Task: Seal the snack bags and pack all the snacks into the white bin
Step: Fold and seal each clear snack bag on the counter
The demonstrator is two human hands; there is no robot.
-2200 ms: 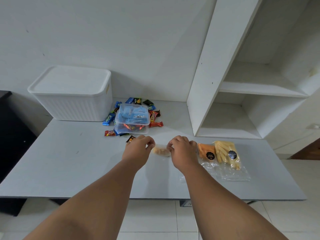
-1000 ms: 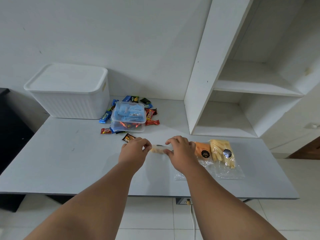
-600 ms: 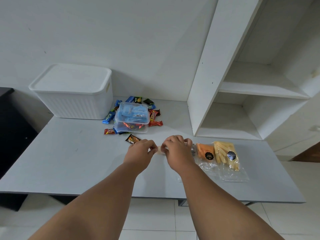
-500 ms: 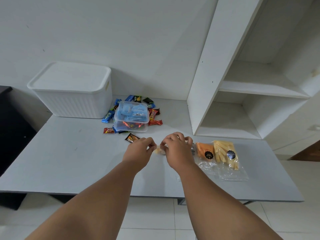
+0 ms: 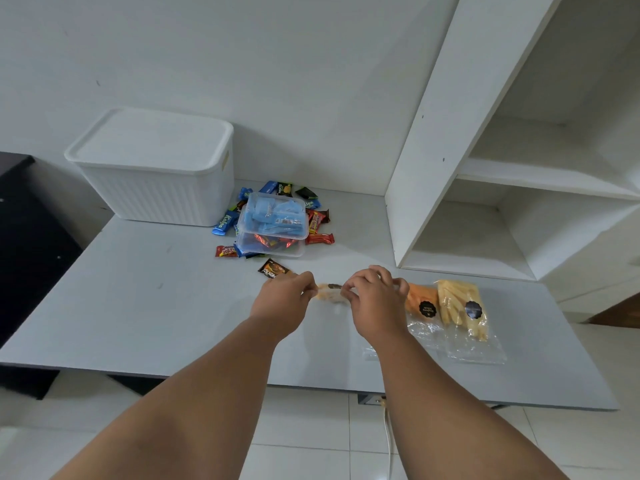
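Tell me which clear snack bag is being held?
The leftmost bag, with pale snacks, pinched between the left hand and right hand; the orange bag and yellow bag lie on the table.

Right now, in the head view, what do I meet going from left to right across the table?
White ribbed plastic bin with lid, left hand, small clear snack bag, right hand, orange snack bag, yellow snack bag.

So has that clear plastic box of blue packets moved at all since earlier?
No. The clear lidded plastic box sits in the same spot as before, just right of the ribbed white bin.
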